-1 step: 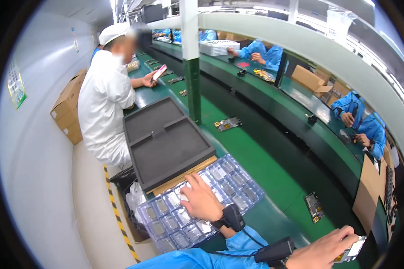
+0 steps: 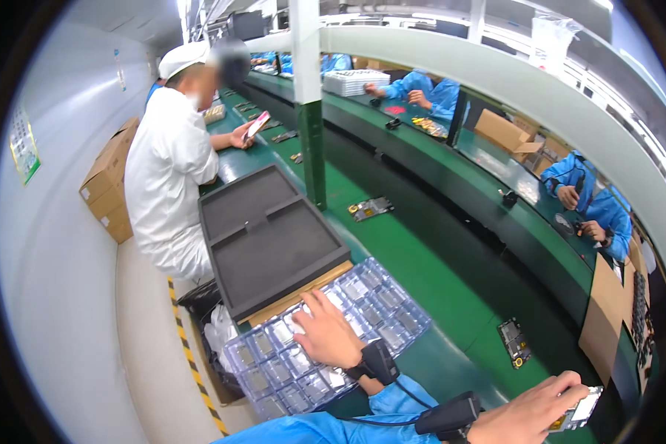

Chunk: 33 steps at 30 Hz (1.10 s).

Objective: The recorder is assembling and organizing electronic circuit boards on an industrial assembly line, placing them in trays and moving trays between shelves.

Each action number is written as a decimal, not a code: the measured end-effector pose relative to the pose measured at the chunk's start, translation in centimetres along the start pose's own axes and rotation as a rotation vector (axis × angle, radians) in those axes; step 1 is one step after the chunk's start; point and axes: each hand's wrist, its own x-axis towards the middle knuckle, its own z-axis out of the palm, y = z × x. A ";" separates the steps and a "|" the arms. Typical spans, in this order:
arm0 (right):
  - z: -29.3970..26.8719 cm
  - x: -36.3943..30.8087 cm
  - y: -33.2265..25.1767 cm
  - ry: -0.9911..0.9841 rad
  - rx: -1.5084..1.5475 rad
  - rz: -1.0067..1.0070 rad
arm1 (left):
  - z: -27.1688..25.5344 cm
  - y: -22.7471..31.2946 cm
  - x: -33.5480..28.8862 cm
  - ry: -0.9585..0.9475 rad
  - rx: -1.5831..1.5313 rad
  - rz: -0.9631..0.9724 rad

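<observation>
The fingers are going ungloved. Behind them, on each wrist, a black strap is carrying a boxy black module with rounded corners. Thin black cables are trailing from there. Farther behind the fingers, bright blue, creased sleeves are showing.

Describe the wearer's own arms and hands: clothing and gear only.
Both hands are gloveless. The sleeves are bright blue and creased. Each wrist has a black strap with a boxy black unit on it; thin black cables run from the units.
</observation>
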 end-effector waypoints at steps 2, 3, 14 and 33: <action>0.3 0.1 0.3 -0.018 0.024 -0.002 | -0.3 0.0 0.0 -0.001 0.014 -0.027; 0.3 -0.1 0.5 -0.027 0.022 0.006 | -0.2 0.1 0.1 -0.022 0.003 -0.011; 1.0 0.3 1.7 -0.116 0.046 0.044 | 0.6 -0.2 0.0 -0.069 0.050 -0.066; -3.2 -4.1 4.5 0.350 1.048 0.298 | -1.0 -3.1 0.1 -0.014 -0.001 -0.076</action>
